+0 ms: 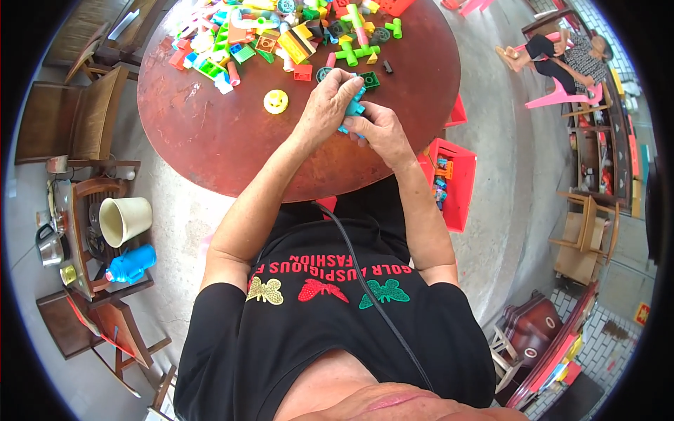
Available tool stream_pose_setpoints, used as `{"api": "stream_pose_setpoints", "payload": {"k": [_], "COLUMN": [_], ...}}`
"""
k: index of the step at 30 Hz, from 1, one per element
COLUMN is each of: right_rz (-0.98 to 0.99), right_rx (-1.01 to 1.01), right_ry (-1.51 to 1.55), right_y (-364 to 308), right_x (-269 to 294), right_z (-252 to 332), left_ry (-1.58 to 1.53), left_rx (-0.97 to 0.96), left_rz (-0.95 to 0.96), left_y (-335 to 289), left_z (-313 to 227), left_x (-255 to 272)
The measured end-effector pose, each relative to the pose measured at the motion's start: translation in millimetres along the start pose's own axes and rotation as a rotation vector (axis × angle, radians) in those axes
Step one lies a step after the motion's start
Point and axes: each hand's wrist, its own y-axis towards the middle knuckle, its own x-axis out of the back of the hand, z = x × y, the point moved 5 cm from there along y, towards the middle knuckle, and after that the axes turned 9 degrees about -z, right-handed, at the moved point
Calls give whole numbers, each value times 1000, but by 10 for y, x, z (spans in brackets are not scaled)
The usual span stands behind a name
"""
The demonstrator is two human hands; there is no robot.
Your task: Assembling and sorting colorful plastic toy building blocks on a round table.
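Both my hands meet over the round red-brown table (210,133), near its right side. My left hand (328,105) is closed on light-blue toy building blocks (356,107), gripping their upper end. The fingers of my right hand (379,132) wrap round the lower end of the same blue blocks. Part of the blue piece is hidden by my fingers, so its full shape does not show. Just beyond my hands lie a dark green block (368,79) and a dark wheel (324,74). A round yellow piece (276,102) sits apart, left of my left hand.
A heap of colourful toy blocks (246,35) covers the table's far side. Red bins (460,186) stand on the floor at the right, one with blocks inside. A person (572,59) sits on a pink chair at the far right. Wooden chairs (84,116) line the left.
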Motion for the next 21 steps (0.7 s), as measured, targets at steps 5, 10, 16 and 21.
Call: {"api": "stream_pose_setpoints", "payload": {"k": [5, 10, 16, 21], "right_rz": [30, 47, -32, 129], "right_rx": [-100, -98, 96, -145], "right_ry": [196, 314, -123, 113], "right_y": [-46, 13, -36, -226], "right_x": [12, 24, 21, -32], "right_z": [-193, -337, -160, -234], "left_ry": [-128, -84, 336, 278], "left_rx": [169, 130, -172, -85], "left_rz": [126, 62, 12, 194], "left_y": [-35, -23, -134, -263], "left_z": [154, 195, 14, 2], "left_x": [-54, -74, -34, -26]}}
